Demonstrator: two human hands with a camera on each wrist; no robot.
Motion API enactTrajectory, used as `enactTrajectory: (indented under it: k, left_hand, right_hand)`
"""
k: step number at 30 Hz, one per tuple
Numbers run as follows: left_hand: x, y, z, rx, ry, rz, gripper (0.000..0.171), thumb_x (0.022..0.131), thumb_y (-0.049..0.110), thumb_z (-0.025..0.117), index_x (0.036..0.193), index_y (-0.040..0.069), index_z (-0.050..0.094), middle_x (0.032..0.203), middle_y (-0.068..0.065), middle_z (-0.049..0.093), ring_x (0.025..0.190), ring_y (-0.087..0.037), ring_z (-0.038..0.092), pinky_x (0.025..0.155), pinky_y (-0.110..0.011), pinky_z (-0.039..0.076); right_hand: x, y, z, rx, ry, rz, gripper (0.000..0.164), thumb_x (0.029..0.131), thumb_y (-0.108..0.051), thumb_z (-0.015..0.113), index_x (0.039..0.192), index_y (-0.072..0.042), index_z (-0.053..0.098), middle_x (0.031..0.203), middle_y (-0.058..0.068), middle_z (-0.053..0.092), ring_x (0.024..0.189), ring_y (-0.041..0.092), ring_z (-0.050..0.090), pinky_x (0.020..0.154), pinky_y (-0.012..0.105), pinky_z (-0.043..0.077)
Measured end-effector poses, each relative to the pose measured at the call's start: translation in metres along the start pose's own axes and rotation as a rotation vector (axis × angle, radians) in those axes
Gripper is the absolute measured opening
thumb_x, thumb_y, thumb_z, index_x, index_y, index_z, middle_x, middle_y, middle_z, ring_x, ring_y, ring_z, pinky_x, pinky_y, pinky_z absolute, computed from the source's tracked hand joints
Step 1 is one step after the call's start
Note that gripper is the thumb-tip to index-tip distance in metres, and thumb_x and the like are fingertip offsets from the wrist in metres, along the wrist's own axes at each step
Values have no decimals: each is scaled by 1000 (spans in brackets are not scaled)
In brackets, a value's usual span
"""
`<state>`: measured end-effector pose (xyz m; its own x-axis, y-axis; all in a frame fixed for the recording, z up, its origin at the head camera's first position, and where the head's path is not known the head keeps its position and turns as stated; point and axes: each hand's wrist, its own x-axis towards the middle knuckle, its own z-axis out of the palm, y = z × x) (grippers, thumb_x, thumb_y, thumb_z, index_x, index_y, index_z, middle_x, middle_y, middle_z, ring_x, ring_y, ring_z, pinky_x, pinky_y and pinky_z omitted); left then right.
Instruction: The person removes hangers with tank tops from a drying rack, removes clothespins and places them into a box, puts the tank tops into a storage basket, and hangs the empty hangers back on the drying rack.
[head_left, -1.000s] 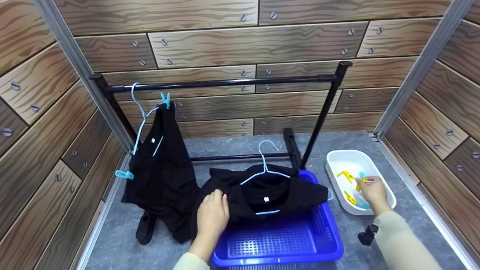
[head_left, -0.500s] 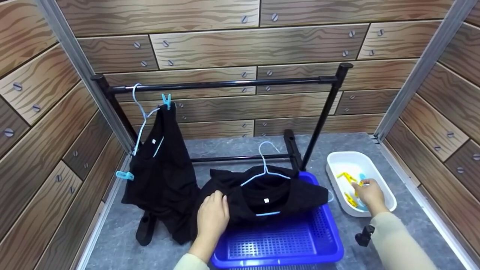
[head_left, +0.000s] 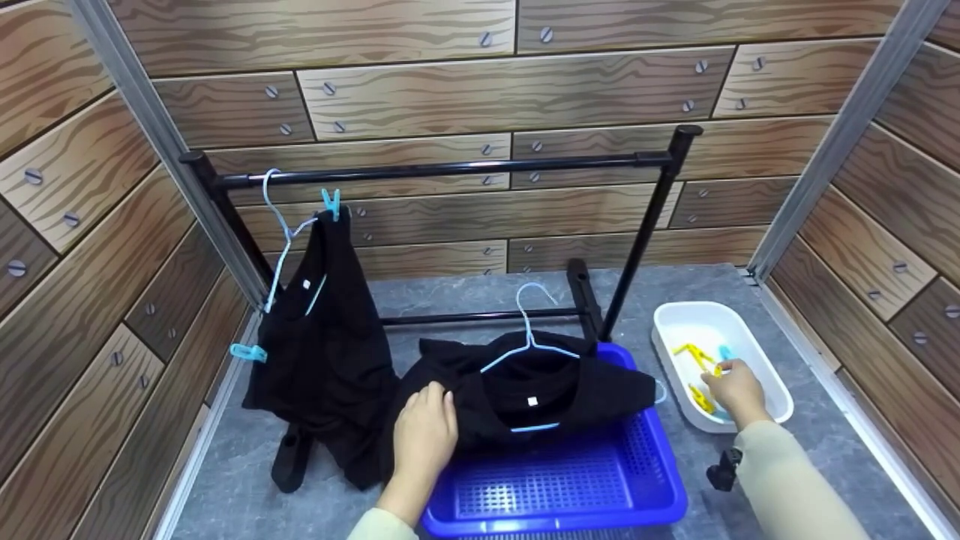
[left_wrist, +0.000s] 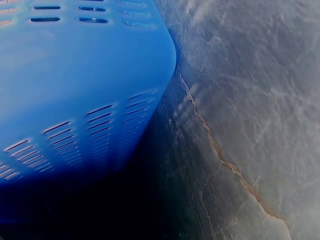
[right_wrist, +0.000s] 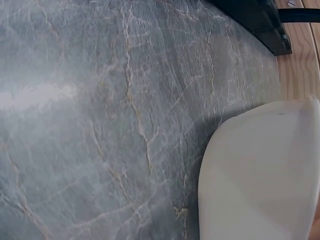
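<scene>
In the head view, a black top (head_left: pixel 517 409) on a light blue hanger (head_left: pixel 529 337) lies across the back of a blue plastic basket (head_left: pixel 667 480). My left hand (head_left: pixel 426 431) grips the top's left shoulder; its fingertips are partly lost in the cloth. Over at the right, my right hand (head_left: pixel 739 391) is inside a white tub (head_left: pixel 679 315) and pinches a yellow clothespin (head_left: pixel 718 370). More yellow clothespins (head_left: pixel 702 399) and a blue clothespin (head_left: pixel 724 352) lie in the tub. Neither hand shows in the wrist views, only the basket's slotted side (left_wrist: pixel 85 70) and the tub's outer wall (right_wrist: pixel 255 175).
A black clothes rack (head_left: pixel 442 171) stands behind the basket. From its left end hangs another black top (head_left: pixel 330 322) on a blue hanger, with blue clothespins (head_left: pixel 331 202) at both shoulders. Wood-patterned walls (head_left: pixel 510 90) enclose the grey marbled floor (head_left: pixel 217 465).
My right hand has shifted slightly left and toward me within the tub, with a yellow clothespin at its fingertips. The left hand and the top under it have stayed in place.
</scene>
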<state>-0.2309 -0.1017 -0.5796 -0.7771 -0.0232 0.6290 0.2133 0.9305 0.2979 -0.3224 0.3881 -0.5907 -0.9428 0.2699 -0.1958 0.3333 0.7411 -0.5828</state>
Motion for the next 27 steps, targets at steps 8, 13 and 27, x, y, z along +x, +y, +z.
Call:
enactTrajectory:
  k: [8,13,27]
  left_hand:
    - [1,0,1,-2,31,10,20,91,24,51,79,9,49,67,-5,50,63,-28,53,55,-41,42]
    - [1,0,2,-2,27,15,20,91,25,51,79,9,49,67,-5,51,63,-27,53,55,-40,42]
    - [0,0,1,0,60,24,20,91,24,51,79,8,49,66,-5,49,62,-27,53,54,-40,42]
  right_hand:
    - [0,-3,0,-49,-24,-3,52,90,-24,55,122,12,38,119,33,45,103,46,48,83,50,40]
    - [-1,-2,0,-54,-27,6,52,90,-24,54,123,13,38,119,33,46,103,45,48,82,50,41]
    - [-1,-2,0,-41,-23,-16,55,89,-27,55,125,12,39,123,35,43,107,50,45,86,52,38]
